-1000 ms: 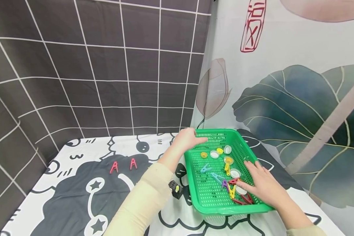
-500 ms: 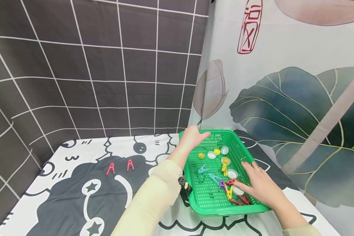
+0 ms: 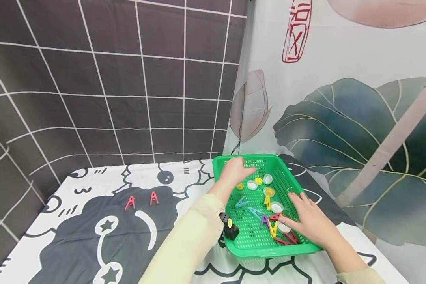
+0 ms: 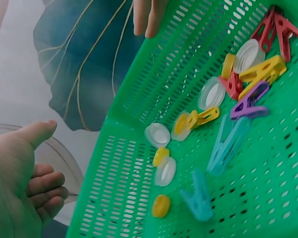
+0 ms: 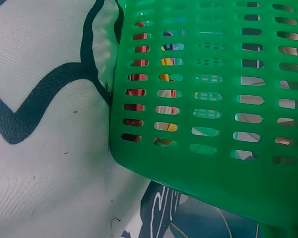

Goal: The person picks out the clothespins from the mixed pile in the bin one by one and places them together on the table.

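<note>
A green plastic basket holds clothespins and small bottle caps. My left hand is over its far left part, thumb pointing right and fingers loosely bent; the left wrist view shows nothing in that hand. Over the right side of the basket lies my right hand, fingers extended, thumb reaching in above the clothespins. Inside are blue clothespins, a purple clothespin, yellow clothespins and dark red ones. White caps and yellow caps lie towards the far end.
Two red clothespins lie apart on the patterned cloth left of the basket. A dark gridded curtain hangs behind, and a white leaf-printed one at the right. A black wrist device overlaps the basket's left rim.
My left hand has moved right, from the basket's left rim to over its inside. The right hand stays at the right side. The head view has shifted slightly.
</note>
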A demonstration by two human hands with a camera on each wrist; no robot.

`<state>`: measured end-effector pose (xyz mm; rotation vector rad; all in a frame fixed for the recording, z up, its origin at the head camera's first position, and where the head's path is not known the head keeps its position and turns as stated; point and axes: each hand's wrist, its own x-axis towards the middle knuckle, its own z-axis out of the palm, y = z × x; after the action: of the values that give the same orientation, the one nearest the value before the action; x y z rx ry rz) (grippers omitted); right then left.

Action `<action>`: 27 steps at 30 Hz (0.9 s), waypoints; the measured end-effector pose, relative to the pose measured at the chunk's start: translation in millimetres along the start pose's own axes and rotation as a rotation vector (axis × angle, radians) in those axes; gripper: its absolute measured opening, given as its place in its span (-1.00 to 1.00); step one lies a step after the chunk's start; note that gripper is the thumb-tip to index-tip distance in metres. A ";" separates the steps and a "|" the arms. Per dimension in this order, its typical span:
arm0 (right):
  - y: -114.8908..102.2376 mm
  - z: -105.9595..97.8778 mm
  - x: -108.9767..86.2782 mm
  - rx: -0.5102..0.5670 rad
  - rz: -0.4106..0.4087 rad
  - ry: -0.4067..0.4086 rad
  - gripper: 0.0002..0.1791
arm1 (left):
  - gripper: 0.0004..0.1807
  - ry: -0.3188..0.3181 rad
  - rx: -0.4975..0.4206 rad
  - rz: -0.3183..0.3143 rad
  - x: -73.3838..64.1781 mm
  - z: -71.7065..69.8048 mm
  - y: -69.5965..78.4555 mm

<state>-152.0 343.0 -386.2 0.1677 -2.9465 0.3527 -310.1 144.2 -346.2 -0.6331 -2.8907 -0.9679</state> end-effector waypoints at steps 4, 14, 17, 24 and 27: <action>-0.5 0.0 -0.5 0.003 0.001 -0.002 -0.05 | -0.40 -0.013 -0.014 0.015 0.0 6.8 0.4; -3.2 1.4 1.1 -0.003 0.005 0.002 -0.05 | -0.49 -0.032 -0.034 0.013 -1.1 26.0 -1.2; -5.7 2.1 2.9 0.001 -0.002 0.003 -0.05 | -0.58 -0.048 0.022 -0.009 -1.1 30.9 -6.7; -3.2 0.6 1.0 -0.006 0.013 0.010 -0.05 | -0.55 -0.231 0.101 -0.001 -2.5 37.4 -13.6; -2.1 -1.4 -1.3 -0.007 0.016 0.008 -0.05 | -0.54 -0.259 0.093 0.016 -2.5 40.6 -14.0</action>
<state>-150.2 341.5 -384.6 0.1418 -2.9428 0.3448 -309.2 156.9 -387.3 -0.8311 -3.1244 -0.7973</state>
